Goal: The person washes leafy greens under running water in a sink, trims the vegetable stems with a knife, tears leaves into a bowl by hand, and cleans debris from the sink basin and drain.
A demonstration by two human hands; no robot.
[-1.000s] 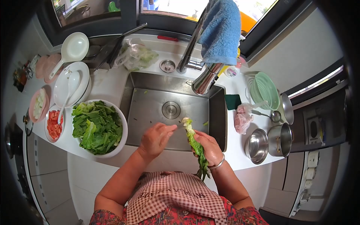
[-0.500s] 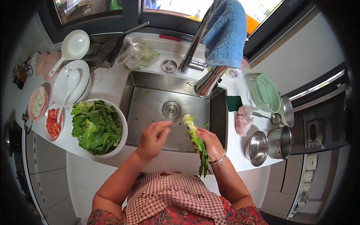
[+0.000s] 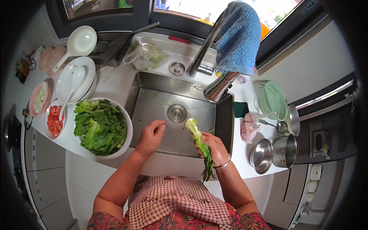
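Observation:
My right hand (image 3: pixel 216 148) is closed around a bunch of lettuce (image 3: pixel 197 134), over the near right part of the metal sink (image 3: pixel 153 105). The pale cut stem end points up and to the left, and the dark green leaf tips hang below my fingers. My left hand (image 3: pixel 150 137) is over the near left part of the sink, holding nothing, with its fingers loosely bent and a gap between thumb and forefinger. To its left, a white bowl (image 3: pixel 129 132) is heaped with torn lettuce leaves (image 3: pixel 100 128).
A faucet (image 3: pixel 218 90) draped with a blue towel (image 3: pixel 239 38) reaches over the sink. On the left stand cut tomatoes (image 3: pixel 55 122), white plates (image 3: pixel 69 86) and a pan (image 3: pixel 82 40). On the right are a green basket (image 3: pixel 273 100), bagged meat (image 3: pixel 250 128), and metal pots (image 3: pixel 262 155).
My left hand has moved slightly left and up, away from the lettuce stem. The right hand keeps its hold on the lettuce. The whole view has shifted a little.

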